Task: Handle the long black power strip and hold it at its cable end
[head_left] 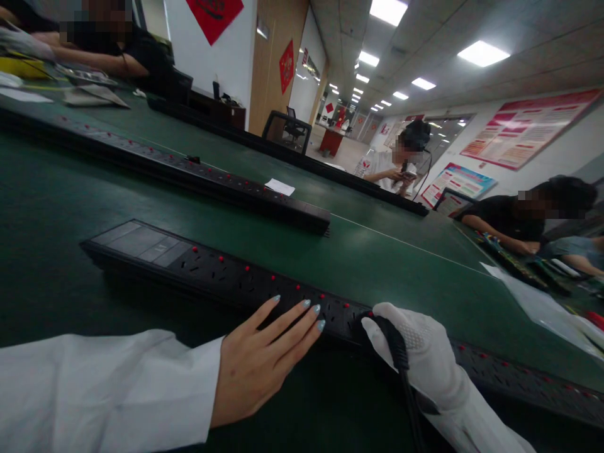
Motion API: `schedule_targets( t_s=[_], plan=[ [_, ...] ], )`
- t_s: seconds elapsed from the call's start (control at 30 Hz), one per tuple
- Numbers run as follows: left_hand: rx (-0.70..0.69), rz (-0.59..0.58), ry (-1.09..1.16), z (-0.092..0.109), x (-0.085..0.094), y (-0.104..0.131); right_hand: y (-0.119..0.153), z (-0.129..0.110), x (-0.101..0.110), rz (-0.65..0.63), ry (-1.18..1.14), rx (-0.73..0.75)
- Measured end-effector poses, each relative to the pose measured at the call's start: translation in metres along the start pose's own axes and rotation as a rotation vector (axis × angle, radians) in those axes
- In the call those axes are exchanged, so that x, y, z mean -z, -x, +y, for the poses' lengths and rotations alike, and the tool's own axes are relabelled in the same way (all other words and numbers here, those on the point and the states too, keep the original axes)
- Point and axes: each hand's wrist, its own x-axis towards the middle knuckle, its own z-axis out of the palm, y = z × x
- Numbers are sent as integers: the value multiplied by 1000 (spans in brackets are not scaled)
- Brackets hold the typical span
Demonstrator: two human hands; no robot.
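A long black power strip (pixel 212 270) with rows of sockets and red dots lies across the green table in front of me. My left hand (pixel 268 352), bare, rests on its near side with the fingers stretched out. In my right hand (pixel 419 346), in a white glove, is a black plug (pixel 377 324), gripped at one of the strip's sockets. Its cord (pixel 408 402) hangs down toward the lower edge of the view. The fingers and the cord hide the plug's pins, so I cannot tell how far in they are.
Beyond it lies a second long black power strip (pixel 226 185) with a small white paper (pixel 280 187) at its far side. A black rail (pixel 283 157) runs further back. Clear plastic sheets (pixel 542 302) lie at the right. Several people sit around the table.
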Motion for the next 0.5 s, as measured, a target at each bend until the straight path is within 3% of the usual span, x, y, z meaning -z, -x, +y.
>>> schedule_targets(
  t_s=[0.5],
  plan=[
    [15,98,70,4,-5,1,1,-14,-1,70,86,52]
  ],
)
